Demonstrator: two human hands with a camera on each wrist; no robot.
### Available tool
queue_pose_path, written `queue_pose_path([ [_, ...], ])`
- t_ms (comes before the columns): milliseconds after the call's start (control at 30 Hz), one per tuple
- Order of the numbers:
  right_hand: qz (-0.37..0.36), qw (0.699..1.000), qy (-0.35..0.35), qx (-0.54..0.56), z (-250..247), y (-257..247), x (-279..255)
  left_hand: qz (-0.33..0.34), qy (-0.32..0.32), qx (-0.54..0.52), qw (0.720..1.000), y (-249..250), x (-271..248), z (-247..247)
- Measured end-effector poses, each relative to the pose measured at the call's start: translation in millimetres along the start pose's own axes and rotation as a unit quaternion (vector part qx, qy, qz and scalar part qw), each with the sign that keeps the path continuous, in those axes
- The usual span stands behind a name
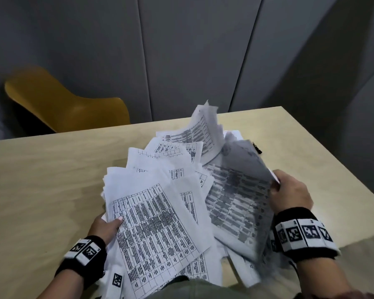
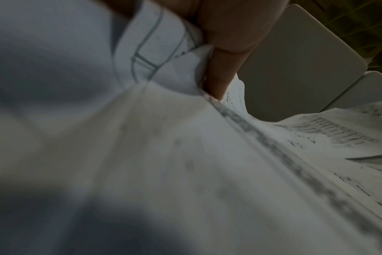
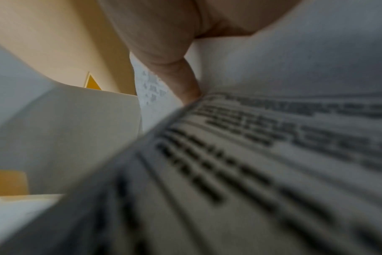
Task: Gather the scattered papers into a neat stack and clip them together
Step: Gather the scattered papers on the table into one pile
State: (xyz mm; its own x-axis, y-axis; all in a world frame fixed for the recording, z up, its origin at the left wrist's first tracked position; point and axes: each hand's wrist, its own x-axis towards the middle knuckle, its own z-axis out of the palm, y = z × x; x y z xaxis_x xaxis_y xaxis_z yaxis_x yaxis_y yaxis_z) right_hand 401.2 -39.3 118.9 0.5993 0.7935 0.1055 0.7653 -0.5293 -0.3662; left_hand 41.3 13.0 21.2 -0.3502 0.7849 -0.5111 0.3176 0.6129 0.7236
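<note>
Left hand clamped on the near-left edge of the papers, thumb on top of a sheet printed with a dense table, fingers hidden beneath; in the left wrist view, a thumb pressed into the bowed, layered edges of thin white sheets. Right hand gripping the right edge of a lifted, curved sheet, its print showing grey and blurred through the thin paper; in the right wrist view, a fingertip pinned against that sheet where the blurred rows of text begin. Both wrists wrapped in black fabric wristbands carrying white squares with black coded markers. Between the hands, a loose, fanned heap of white sheets, corners splayed at many angles, some flat on the table, one at the far end curled upward. Pale wood-grain tabletop, smooth and matte, with a straight far edge. Just beyond the lifted sheet, a small black object on the table, too small to identify. Behind the table at left, a mustard-yellow moulded chair with a rounded shell. Farther back, grey padded wall panels divided by vertical seams.
</note>
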Motion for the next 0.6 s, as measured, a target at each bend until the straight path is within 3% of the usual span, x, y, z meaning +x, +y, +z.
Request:
queue_pose_path([
  [100, -0.004, 0.995, 0.091, 0.032, -12, 0, -5, 0.008, 0.002, -0.007, 1.000, 0, -2, -1],
  [300, -0.031, 0.981, 0.181, 0.068, -34, 0, -6, 0.021, -0.003, 0.020, 1.000, -5, 1, -2],
  [500, -0.120, 0.920, 0.323, 0.187, -54, -6, -7, 0.039, 0.001, -0.003, 0.999, -11, 2, -2],
  [600, -0.152, 0.895, 0.335, 0.251, -50, -22, -8, 0.047, -0.004, -0.009, 0.999, -12, 1, -3],
])
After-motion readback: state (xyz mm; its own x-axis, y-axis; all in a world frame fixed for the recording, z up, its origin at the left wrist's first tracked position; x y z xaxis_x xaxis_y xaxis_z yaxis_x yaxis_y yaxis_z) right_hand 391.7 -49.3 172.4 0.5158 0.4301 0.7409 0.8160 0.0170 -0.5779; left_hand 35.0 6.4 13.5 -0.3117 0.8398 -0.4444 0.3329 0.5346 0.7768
